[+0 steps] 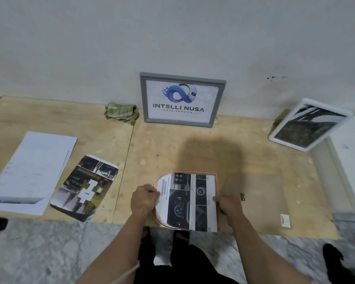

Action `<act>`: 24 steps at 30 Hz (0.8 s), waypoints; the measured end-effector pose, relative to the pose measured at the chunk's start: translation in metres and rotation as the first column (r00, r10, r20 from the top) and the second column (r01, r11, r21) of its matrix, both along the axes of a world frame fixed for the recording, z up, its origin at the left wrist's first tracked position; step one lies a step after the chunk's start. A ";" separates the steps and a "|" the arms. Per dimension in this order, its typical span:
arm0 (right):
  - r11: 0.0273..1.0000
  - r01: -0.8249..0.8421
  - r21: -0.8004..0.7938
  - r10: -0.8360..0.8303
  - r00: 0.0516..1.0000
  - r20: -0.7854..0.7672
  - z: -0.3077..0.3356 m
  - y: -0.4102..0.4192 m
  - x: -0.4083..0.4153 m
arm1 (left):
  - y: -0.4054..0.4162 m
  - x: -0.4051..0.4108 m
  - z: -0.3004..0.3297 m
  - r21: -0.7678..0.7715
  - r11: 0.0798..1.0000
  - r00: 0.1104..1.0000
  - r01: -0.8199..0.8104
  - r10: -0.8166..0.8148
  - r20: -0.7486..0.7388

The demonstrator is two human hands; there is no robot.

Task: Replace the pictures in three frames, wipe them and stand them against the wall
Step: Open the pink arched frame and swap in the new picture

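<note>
Both hands hold the printed sheet [190, 201] at about 6 o'clock on the plywood tabletop [172, 148], over a copper-edged arched frame [156, 186] whose rim peeks out at the sheet's left and top. The left hand [143, 199] pinches the sheet's left edge; the right hand [228, 203] pinches its right edge, so each grip is narrow and on paper.

The step looks like fitting the new picture. To do it well, square the sheet to the frame's straight sides, keep it flat and taut, and avoid creasing the corners that overhang the arch. The loose backing board [260, 193] lies just to 3 o'clock, ready to close it.

The grey frame [181, 98] already stands against the wall [172, 37] at 12 o'clock, the cloth [121, 112] beside it; the white frame [307, 124] leans at 2 o'clock.
</note>
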State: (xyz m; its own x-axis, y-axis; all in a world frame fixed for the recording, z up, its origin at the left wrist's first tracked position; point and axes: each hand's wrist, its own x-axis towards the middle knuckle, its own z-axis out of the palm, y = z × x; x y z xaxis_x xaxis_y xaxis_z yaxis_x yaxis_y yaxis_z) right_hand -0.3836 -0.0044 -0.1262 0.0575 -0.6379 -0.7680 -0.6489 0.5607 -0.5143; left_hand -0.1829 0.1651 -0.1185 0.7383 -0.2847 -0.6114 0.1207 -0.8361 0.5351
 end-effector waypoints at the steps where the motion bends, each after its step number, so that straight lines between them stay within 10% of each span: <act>1: 1.000 0.006 -0.012 -0.006 1.000 -0.005 0.000 0.000 0.001 | -0.001 0.001 -0.001 0.012 1.000 1.000 0.015 -0.015 0.013; 11: 0.990 -0.006 -0.139 0.005 1.000 -0.011 0.003 -0.007 0.010 | -0.017 0.004 0.004 0.347 0.903 0.855 0.255 -0.378 0.354; 24: 0.921 -0.074 -0.383 -0.018 0.973 -0.230 0.026 -0.073 -0.068 | -0.140 -0.061 0.022 -0.162 0.862 0.874 0.480 -0.486 0.001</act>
State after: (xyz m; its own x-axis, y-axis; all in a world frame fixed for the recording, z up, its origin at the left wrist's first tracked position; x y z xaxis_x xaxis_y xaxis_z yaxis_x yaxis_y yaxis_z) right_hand -0.4513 -0.0771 -0.1007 -0.0646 -0.8878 -0.4556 -0.7850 0.3271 -0.5261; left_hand -0.2443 0.0252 -0.0966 0.4613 -0.6913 -0.5562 -0.2542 -0.7036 0.6636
